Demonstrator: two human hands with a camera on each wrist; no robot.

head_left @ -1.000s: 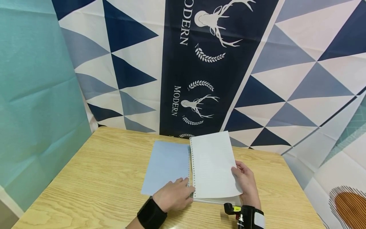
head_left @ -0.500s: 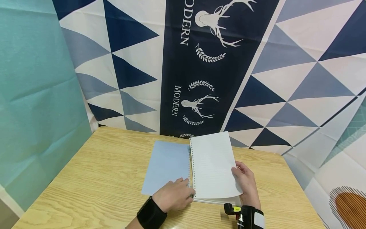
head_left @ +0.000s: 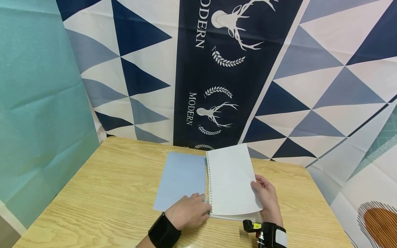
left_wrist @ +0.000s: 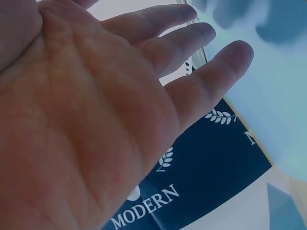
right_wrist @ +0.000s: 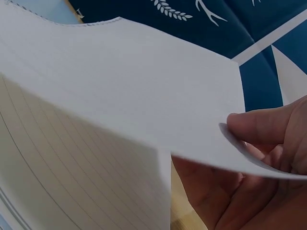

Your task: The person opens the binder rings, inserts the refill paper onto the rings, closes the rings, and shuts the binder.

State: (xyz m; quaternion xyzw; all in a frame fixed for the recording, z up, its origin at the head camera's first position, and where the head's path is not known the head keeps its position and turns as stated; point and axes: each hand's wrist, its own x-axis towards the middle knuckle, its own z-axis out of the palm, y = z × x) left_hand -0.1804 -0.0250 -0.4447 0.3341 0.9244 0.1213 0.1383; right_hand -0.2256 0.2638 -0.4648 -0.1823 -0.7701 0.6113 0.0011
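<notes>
- Barely any change vs. a sec ago: your right hand (head_left: pixel 267 199) has raised the top page (head_left: pixel 231 179) a touch more at its far edge; the rest sits as before. I'd judge you're mid page-turn, w/ the lift only just under way.
- Right-hand grip: thumb on top of the page's outer edge, fingers curled under it, a light pinch. The wrist view shows the sheet bowed up off the lined pages below.
- Left hand (head_left: pixel 190 210): fingers straight and relaxed, lying flat on the near corner of the blue cover (head_left: pixel 181 181), by the ring binding; it holds nothing.
- The notebook (head_left: pixel 233 216) lies open on the wooden table (head_left: pixel 102 196), just in front of the patterned backdrop (head_left: pixel 235 69), cover folded out to the left.
- Hard to see: the left wrist view is mostly palm, so contact w/ the cover can't be confirmed there. Right fingers under the page are hidden in the head view. Can't read any writing on the page.
</notes>
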